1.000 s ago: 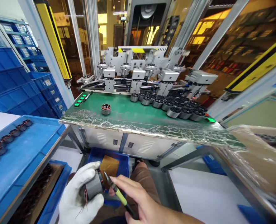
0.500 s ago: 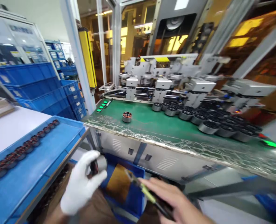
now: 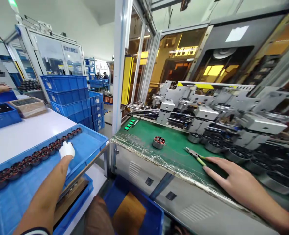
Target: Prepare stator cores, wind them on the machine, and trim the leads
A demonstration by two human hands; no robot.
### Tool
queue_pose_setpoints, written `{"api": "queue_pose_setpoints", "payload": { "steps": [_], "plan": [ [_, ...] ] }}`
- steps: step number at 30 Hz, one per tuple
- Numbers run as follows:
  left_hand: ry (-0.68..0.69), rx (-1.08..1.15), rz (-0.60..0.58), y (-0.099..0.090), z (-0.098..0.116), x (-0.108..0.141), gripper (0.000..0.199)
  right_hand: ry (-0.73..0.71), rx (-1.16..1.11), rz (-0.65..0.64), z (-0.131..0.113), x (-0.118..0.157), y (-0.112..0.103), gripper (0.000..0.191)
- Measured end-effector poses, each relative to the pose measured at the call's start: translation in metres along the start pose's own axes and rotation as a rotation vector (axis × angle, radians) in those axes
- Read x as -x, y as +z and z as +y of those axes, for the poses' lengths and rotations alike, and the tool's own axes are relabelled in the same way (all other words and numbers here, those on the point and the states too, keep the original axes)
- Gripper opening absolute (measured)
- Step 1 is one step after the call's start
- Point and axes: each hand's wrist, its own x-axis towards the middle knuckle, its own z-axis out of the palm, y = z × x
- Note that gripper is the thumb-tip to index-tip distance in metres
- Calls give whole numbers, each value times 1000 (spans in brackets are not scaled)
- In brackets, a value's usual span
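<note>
My left hand (image 3: 67, 150), in a white glove, is curled at the row of copper-wound motor stators (image 3: 45, 152) in the blue tray (image 3: 95, 137). A dark edge of a stator shows just past the glove; most of it is hidden by the hand. My right hand (image 3: 229, 174), bare, has thumb and fingers around the yellow-green handles of the cutting pliers (image 3: 194, 154), whose jaws rest at the green work surface (image 3: 142, 137). One stator in a metal ring (image 3: 158, 142) stands alone on that surface, left of the pliers.
Several dark-topped metal rings (image 3: 237, 153) crowd the right side below the machine's grey clamps (image 3: 206, 111). Blue crates (image 3: 67, 93) are stacked behind the tray. A blue bin with a brown sheet (image 3: 129, 212) sits low between tray and machine. Another person's hand (image 3: 2, 88) is at far left.
My left hand has carried a stator from in front of me to the tray row. My right hand has brought the pliers up onto the green surface. The view has swung left.
</note>
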Motion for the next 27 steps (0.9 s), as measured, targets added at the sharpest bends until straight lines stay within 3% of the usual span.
{"api": "queue_pose_setpoints", "payload": {
  "steps": [5,9,12,15,18,21,24,27],
  "plan": [
    [-35,16,-62,43,-21,-30,42,-23,-3,2,0,5,-4,45],
    [-105,43,-70,61,-44,-42,55,-33,3,2,7,4,-2,42],
    [-97,61,-49,53,-52,-36,59,-19,1,20,2,3,-3,44],
    [-21,92,11,19,-35,-25,63,42,-4,7,-13,1,-9,49],
    [140,155,154,-32,14,-13,71,100,-41,-20,-30,-5,-18,51],
    [382,227,249,-76,94,9,71,127,-74,-39,-38,-11,-22,49],
    [706,276,136,-97,183,39,74,119,-72,-26,-40,-13,-23,46],
    [917,305,8,-100,257,70,79,81,-63,12,-46,-12,-28,39]
  ]
}}
